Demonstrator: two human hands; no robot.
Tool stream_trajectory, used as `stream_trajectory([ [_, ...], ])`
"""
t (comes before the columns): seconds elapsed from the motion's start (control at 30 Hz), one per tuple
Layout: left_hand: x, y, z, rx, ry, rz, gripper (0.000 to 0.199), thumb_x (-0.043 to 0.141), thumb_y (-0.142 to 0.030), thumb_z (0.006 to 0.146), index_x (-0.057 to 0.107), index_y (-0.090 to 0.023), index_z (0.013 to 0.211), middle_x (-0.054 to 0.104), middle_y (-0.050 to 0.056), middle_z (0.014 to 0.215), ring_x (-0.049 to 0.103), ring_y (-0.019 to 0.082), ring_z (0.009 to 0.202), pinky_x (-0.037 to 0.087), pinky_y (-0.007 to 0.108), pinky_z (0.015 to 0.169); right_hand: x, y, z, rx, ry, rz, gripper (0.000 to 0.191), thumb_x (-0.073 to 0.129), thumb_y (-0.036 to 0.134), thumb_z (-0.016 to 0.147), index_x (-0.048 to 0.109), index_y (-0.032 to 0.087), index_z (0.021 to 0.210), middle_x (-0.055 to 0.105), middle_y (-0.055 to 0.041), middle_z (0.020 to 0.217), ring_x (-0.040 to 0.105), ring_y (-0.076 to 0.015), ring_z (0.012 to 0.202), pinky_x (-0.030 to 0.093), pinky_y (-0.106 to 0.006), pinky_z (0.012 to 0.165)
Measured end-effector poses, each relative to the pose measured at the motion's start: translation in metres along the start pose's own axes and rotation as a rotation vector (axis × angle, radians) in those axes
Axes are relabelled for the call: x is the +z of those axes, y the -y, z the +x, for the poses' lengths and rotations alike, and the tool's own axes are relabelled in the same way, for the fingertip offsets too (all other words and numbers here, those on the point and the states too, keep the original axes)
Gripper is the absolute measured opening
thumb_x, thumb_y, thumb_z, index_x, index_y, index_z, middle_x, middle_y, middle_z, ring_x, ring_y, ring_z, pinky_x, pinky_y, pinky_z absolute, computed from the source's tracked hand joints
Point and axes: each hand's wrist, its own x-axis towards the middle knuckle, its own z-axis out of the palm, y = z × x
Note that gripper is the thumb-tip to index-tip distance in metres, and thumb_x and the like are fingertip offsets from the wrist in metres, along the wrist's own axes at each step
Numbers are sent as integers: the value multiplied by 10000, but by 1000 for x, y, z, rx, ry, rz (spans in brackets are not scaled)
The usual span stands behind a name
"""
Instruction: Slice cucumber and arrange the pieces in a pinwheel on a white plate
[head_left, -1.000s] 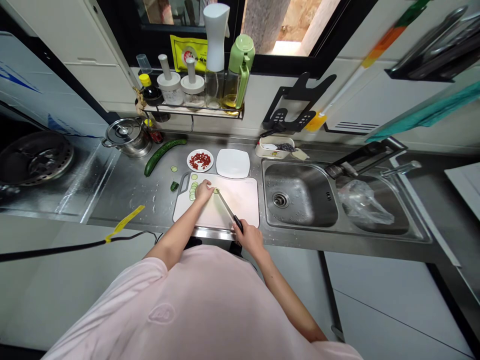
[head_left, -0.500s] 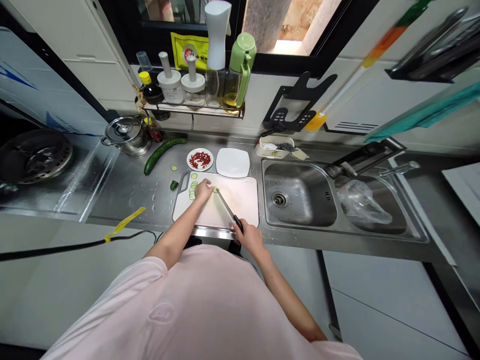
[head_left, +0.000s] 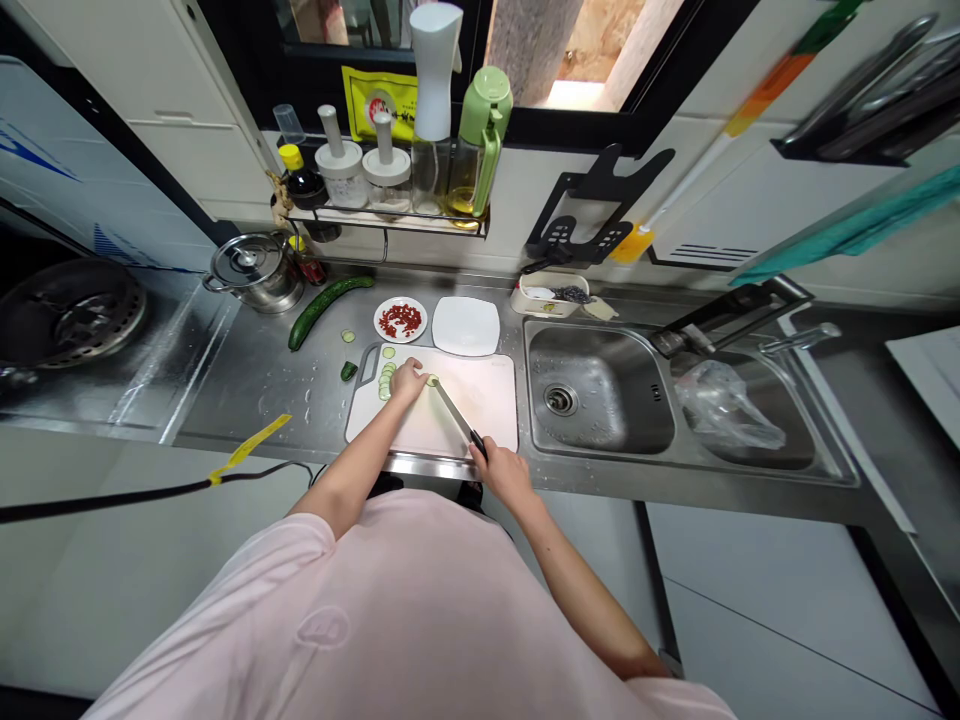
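Left hand [head_left: 409, 382]: on the cutting board [head_left: 491, 385], fingers bent, their tips at a pale cucumber round [head_left: 433, 380]; whether they grip or merely steady it is too small to tell.
Right hand [head_left: 504, 470]: at 4 o'clock from the left, wrapped around the black handle of the kitchen knife [head_left: 454, 411].
Knife blade: runs from the handle towards 11 o'clock, its tip at the cucumber round, just beside the left fingertips.
Cucumber slices [head_left: 386, 382]: on the board at 9 o'clock from the left hand.
Off the board: a cucumber end piece [head_left: 349, 372] at 9 o'clock; the whole cucumber [head_left: 330, 305] at 10 o'clock.
Plates: chopped red pieces on a round plate [head_left: 379, 331] at 12 o'clock, a white square plate [head_left: 466, 326] at 2 o'clock.
Finger risk: a nick seems possible if the small round rolls or slips, given how near the tip sits.
Board risk: droplets dot the steel counter [head_left: 247, 385]; wetness beneath, which is hidden, could let the board slide.
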Motion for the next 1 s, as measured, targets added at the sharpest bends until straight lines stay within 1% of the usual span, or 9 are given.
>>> stream_trajectory([
  [0.2,1,1,2,13,-3,1,230,596,-333,764,552,-267,980,652,-4,834,592,166,828,373,248,699,4,5,4,2,-9,-6,444,218,517,950,505,203,1077,674,-103,924,635,-225,883,381,-281,712],
  [0.4,3,2,2,6,-6,-2,233,599,-358,765,550,-270,976,650,-7,831,592,165,825,376,249,702,-2,9,10,4,17,11,426,238,502,951,507,205,1094,669,-110,957,626,-231,925,389,-297,744],
  [0.7,4,5,4,15,-13,-14,205,594,-324,772,557,-266,965,647,-5,835,598,165,818,382,253,686,-6,13,10,18,46,11,399,264,483,947,511,206,1095,664,-109,975,619,-230,946,395,-310,763],
  [1.0,8,8,6,38,-19,-5,202,588,-332,775,546,-266,961,648,-5,827,594,166,805,374,254,678,-7,16,15,10,27,16,383,280,472,938,521,197,1050,669,-106,943,626,-239,916,407,-318,735],
])
